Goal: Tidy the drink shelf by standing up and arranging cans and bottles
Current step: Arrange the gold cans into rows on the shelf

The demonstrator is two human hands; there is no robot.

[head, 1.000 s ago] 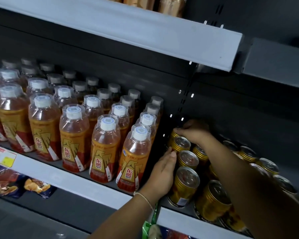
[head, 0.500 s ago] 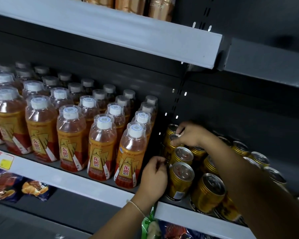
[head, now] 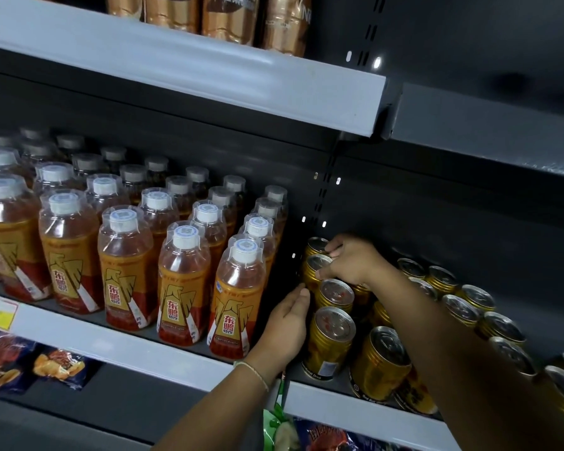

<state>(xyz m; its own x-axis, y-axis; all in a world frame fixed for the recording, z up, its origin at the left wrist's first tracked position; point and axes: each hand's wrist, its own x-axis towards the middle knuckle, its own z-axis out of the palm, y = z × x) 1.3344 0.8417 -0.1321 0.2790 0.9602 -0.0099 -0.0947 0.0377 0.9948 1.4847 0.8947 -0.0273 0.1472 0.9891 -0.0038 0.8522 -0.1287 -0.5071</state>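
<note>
Store shelf | your left hand, fingers flat, now braces the gold can column at 9 o'clock | your right hand pinches a rear can at 12 o'clock | bottles already upright.

L hand: thin pale wrist bracelet | R hand: bare | no sleeves

The bottles stand in rows on the left of the shelf. The cans stand in rows to their right. More bottles sit on the shelf above. Snack bags lie on the shelf below.
</note>
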